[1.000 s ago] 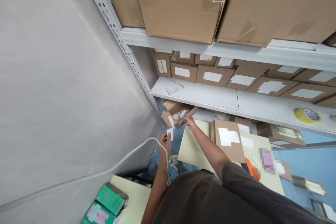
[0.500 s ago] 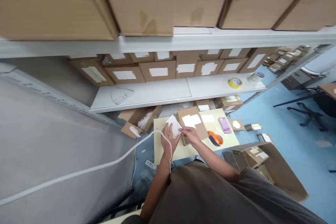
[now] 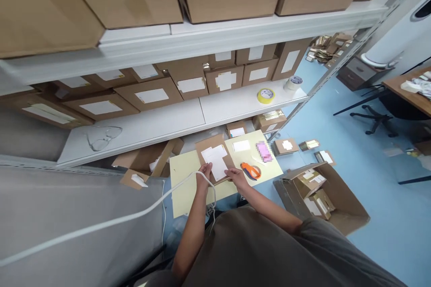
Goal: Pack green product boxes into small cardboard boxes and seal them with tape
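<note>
A white paper label (image 3: 217, 169) is stretched between my two hands, over a small cardboard box (image 3: 204, 144) that carries other white paper on its top. My left hand (image 3: 203, 176) pinches the label's left edge. At its lower right edge, my right hand (image 3: 237, 177) has it between thumb and fingers. Whether the label touches the box cannot be told. A white cable (image 3: 141, 212) runs across the view in front of my left wrist. Right of the box, on the pale yellow tabletop (image 3: 183, 190), lie an orange tape dispenser (image 3: 249, 171) and a white paper stack (image 3: 241, 145).
A shelf (image 3: 175, 121) above the table holds labelled boxes, glasses (image 3: 104, 138), a yellow tape roll (image 3: 266, 95) and a clear one (image 3: 293, 83). An open carton (image 3: 350, 197) with small boxes stands on the floor at right. A pink blurred object (image 3: 264, 151) lies on the table.
The label has moved from left of the box to over it, and my left hand has shifted to its left edge. The view has swung to the right.
</note>
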The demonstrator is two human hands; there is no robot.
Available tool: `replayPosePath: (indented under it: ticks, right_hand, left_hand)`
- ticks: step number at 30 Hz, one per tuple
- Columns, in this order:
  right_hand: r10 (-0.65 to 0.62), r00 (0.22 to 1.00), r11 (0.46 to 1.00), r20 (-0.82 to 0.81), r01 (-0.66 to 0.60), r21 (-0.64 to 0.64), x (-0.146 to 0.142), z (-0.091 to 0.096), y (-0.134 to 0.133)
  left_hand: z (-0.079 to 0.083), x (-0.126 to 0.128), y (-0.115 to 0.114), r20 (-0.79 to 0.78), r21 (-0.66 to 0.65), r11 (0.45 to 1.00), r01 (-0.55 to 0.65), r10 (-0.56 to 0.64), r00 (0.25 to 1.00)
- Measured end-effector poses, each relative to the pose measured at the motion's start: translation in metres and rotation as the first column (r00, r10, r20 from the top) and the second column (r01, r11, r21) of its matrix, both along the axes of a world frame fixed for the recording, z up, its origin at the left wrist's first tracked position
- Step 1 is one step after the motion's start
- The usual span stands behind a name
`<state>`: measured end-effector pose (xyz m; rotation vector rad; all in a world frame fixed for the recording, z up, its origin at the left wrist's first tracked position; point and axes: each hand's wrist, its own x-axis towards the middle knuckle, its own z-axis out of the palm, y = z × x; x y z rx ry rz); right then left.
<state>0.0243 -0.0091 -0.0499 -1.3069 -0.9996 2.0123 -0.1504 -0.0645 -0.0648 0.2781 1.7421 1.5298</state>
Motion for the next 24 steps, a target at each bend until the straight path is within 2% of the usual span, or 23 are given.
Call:
replayPosePath:
  ticks: [5, 8, 13, 16, 20, 24]
  right_hand:
    - [0.057, 0.998, 0.998, 0.019, -0.057, 0.021, 0.022, -0.025, 0.015]
    - [0.046, 0.994, 0.998, 0.104, -0.051, 0.042, 0.029, -0.041, 0.021]
    - [0.027, 0.98, 0.996, 0.199, -0.043, 0.079, 0.036, -0.06, 0.032]
    - [0.012, 0.972, 0.996, 0.234, -0.031, 0.079, 0.036, -0.067, 0.037]
    - [-0.015, 0.964, 0.999, 0.265, 0.024, -0.032, 0.031, -0.071, 0.039]
    - [-0.012, 0.968, 0.997, 0.251, 0.03, -0.07, 0.027, -0.071, 0.041]
  left_hand:
    - [-0.005, 0.028, 0.027, -0.175, -0.053, 0.995, -0.084, 0.073, 0.982]
    - [-0.01, 0.037, 0.041, -0.309, -0.155, 0.985, -0.075, 0.024, 0.951]
    - [-0.018, 0.046, 0.054, -0.382, -0.304, 0.952, -0.047, -0.077, 0.921]
    - [-0.023, 0.052, 0.054, -0.42, -0.316, 0.947, -0.061, -0.082, 0.904]
    - [-0.031, 0.06, 0.053, -0.461, -0.296, 0.95, -0.101, -0.05, 0.886]
    - [-0.035, 0.06, 0.054, -0.512, -0.252, 0.962, -0.108, -0.038, 0.858]
